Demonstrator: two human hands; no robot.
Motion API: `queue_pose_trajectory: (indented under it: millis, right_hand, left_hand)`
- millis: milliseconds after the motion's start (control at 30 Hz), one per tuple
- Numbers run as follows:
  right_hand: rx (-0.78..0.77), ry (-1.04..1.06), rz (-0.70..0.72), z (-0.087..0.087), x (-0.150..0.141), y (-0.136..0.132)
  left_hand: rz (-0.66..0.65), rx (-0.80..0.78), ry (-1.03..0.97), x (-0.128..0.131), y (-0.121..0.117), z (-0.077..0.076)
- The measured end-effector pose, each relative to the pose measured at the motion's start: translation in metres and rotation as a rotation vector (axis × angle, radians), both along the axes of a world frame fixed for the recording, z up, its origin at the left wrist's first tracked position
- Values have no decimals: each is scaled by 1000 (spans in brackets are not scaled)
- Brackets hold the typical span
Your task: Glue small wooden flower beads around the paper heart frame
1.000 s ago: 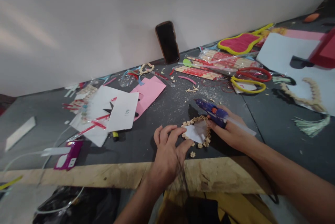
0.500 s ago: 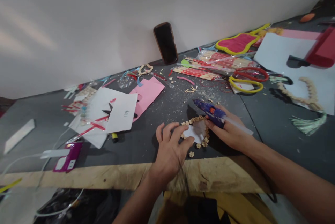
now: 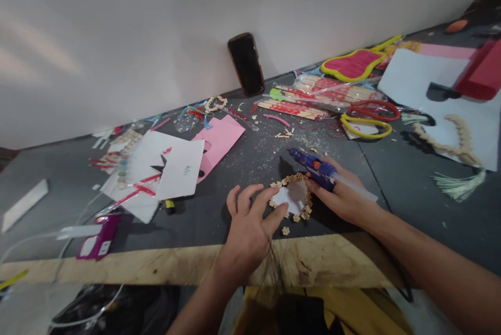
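A white paper piece (image 3: 293, 195) ringed with small wooden flower beads (image 3: 306, 212) lies near the table's front edge. One loose flower bead (image 3: 285, 230) rests just in front of it. My left hand (image 3: 250, 220) is at the ring's left side, fingers spread, with thumb and index at its edge; whether they touch it I cannot tell. In my right hand (image 3: 344, 191) is a blue hot glue gun (image 3: 313, 163), nozzle pointing away to the upper left and a clear glue stick out of its rear. My right fingertips reach the ring's right edge.
Scissors (image 3: 368, 129) with red and yellow handles lie beyond my right hand, near packed sticks (image 3: 301, 108). A phone (image 3: 246, 63) leans on the wall. White papers (image 3: 180, 170) and pink card (image 3: 221, 139) lie left. A beaded string (image 3: 465, 136) with a tassel is at right.
My left hand has shifted slightly left, its fingers a little further off the beaded ring. The glue gun and right hand have hardly moved.
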State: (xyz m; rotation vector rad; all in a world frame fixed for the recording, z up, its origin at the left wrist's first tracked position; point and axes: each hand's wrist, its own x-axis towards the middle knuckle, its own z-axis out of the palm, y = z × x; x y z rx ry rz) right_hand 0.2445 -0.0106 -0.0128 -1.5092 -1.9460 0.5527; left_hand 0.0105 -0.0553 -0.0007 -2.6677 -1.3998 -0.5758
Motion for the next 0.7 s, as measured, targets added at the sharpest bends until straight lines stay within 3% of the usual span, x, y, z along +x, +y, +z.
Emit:
queue_pose_trajectory:
  millis: [167, 300, 700]
  right_hand:
    - [-4, 5, 0, 2, -1, 0]
    - [-7, 7, -18, 1, -1, 1]
    - [-13, -1, -18, 1, 0, 0]
  left_hand:
    - [-11, -96, -147, -3, -11, 9]
    - [-30, -197, -140, -3, -20, 7]
    - [46, -112, -219, 6, -13, -5]
